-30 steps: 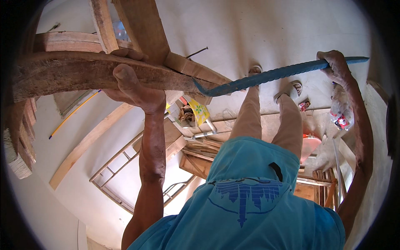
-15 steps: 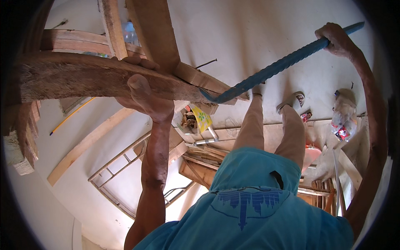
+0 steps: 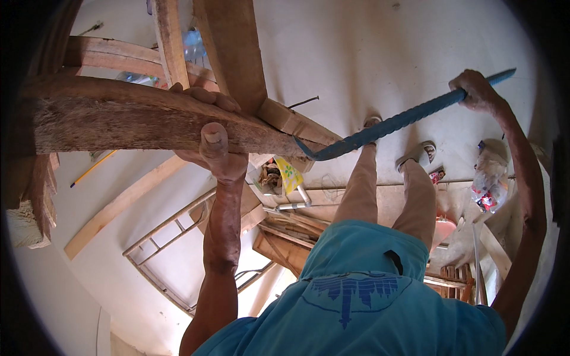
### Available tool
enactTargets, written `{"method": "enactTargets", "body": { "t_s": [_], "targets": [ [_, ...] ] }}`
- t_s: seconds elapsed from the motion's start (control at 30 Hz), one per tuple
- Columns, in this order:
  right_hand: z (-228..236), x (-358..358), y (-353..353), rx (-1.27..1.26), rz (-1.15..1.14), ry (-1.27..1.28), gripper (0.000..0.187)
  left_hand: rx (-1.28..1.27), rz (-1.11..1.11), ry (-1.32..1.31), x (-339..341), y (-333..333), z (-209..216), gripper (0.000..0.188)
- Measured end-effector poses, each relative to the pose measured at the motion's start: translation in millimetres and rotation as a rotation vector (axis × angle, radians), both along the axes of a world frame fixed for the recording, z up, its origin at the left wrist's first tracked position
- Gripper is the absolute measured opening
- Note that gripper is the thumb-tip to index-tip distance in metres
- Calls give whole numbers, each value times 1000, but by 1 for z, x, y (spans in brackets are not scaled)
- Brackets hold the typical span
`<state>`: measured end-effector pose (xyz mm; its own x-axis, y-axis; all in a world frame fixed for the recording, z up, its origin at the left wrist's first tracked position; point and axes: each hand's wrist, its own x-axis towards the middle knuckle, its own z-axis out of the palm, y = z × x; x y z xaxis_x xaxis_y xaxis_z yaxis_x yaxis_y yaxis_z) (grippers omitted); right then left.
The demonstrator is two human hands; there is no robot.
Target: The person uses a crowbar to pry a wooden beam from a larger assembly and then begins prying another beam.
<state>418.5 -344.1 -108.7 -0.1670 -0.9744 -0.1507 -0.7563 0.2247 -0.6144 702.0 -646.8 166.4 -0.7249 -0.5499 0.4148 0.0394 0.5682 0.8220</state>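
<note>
My left hand (image 3: 214, 142) is wrapped round a rough wooden beam (image 3: 119, 124), its thumb on the near face and fingers over the top. In my right hand (image 3: 478, 92) is a blue ribbed pry bar (image 3: 404, 118), gripped near its far end. The bar's hooked end lies at the beam's right end, by the joint with another timber (image 3: 300, 123); whether the tip is wedged in the joint, I cannot tell. A long nail (image 3: 304, 102) sticks out of that timber.
Upright timbers (image 3: 231, 47) rise beside the beam. On the floor are a curved plank (image 3: 119, 207), a metal frame (image 3: 172, 231), a wood pile (image 3: 291, 228), a clear plastic bag with rubbish (image 3: 490, 178) and a yellow patterned piece (image 3: 288, 175). My sandalled feet (image 3: 418, 155) stand beyond the bar's hook.
My right hand has come down, so the pry bar slopes less steeply. Its hooked end has shifted slightly right and down in view. My left hand keeps its hold on the beam.
</note>
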Motion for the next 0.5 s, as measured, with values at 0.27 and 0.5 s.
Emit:
{"method": "enactTargets", "body": {
  "t_s": [0.27, 0.5],
  "targets": [
    [31, 40, 61, -109, -150, -255, 22, -29, 61, -23, -6, 8, 3, 53],
    [71, 69, 93, -126, -159, -260, 24, 55, 109, 59, -9, 15, -2, 67]
  ]
}}
